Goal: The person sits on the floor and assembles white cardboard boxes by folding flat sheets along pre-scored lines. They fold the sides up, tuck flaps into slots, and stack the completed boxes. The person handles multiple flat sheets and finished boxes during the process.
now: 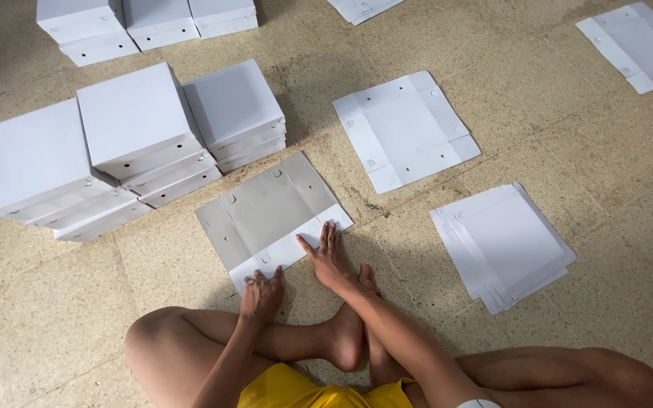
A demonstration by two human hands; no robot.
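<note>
Fingers, right hand: the right hand (328, 257) lies flat, fingers (332, 236) spread and straight, pressing down on the near white flap of the grey cardboard blank (266, 208); nothing is grasped.
Fingers, left hand: the left hand (261, 295) has its fingers (255, 279) curled at the blank's near edge, tips on or over the flap; whether they pinch it or only press is hard to tell from this angle.
Blank: unfolded, grey face up, flat on the floor (62, 317) at 12 o'clock from the crossed legs, touching both hands.
Stacks: folded white boxes (134, 113) piled in stacks at 10 o'clock from the blank, the nearest stack just beside it; more boxes (145, 23) at 11 o'clock, farther off.
Other sheets: one white flat blank (406, 128) at 2 o'clock, near but apart; a fanned pile of white sheets (504, 242) at 3 o'clock; another sheet (636, 45) at the far 2 o'clock corner.
Person: seated cross-legged, yellow shorts (304, 389) at 6 o'clock.
</note>
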